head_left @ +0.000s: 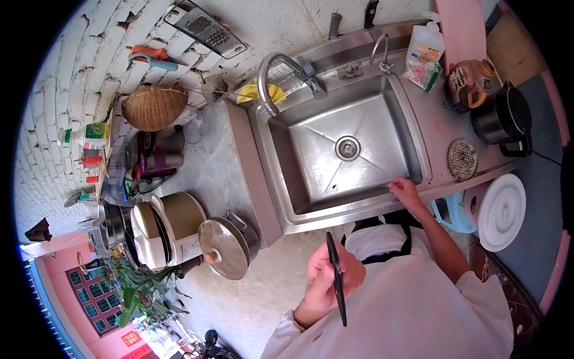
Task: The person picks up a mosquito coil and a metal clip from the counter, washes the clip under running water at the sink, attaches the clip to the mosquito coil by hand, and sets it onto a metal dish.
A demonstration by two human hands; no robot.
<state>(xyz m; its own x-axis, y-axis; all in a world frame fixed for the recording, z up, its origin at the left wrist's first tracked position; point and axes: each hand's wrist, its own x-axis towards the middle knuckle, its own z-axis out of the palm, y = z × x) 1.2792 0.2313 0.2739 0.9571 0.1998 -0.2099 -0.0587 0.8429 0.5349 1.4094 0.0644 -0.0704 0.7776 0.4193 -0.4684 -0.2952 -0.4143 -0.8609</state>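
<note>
My left hand (329, 276) is closed around a thin black phone-like slab (339, 281), seen edge-on in front of my shirt. Over the near right side of the stainless steel sink (317, 173), my right hand (405, 191) has its fingertips pinched together just inside the rim. Something small may sit at those fingertips, too small to make out. The basin's drain strainer (347, 148) shows, with a dark speck on the floor of the basin. A curved faucet (267, 90) rises at the sink's left back corner.
Left of the sink are a rice cooker (167, 230), a lidded pot (224, 248) and a wicker basket (154, 107). To the right stand a black kettle (501, 113), a brown jug (469, 84), a white bottle (426, 45), a round perforated disc (463, 159) and a white lid (502, 212).
</note>
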